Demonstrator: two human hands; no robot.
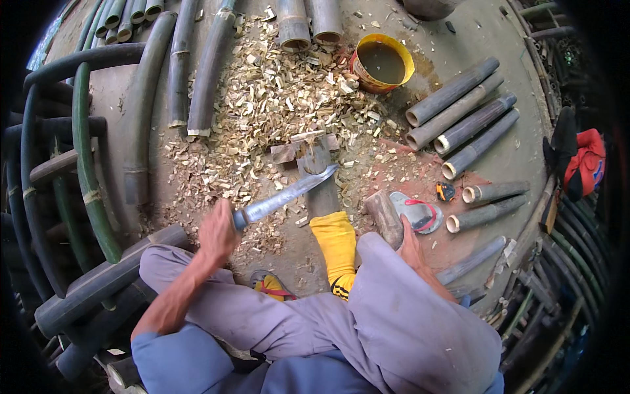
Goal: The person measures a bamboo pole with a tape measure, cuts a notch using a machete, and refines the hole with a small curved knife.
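My left hand [218, 230] is closed round the handle of a machete [279, 201]. Its blade points right, and the curved tip lies across or just above a short bamboo tube [321, 199]; whether it touches cannot be told. The tube's far end leans on a small wooden block [283, 153]. Against its near end is my foot in a yellow sock [333, 240]. Beside my raised knee, my right hand [411, 248] grips a thick, rounded piece of wood [385, 218], its fingers partly hidden behind the wood.
Pale wood chips [262, 98] cover the ground ahead. A yellow-rimmed bucket [407, 56] of murky liquid stands beyond. Cut bamboo tubes [459, 92] lie right; long poles [147, 118] and a bamboo rack [85, 151] stand left. A flip-flop [420, 213] lies beside the rounded wood.
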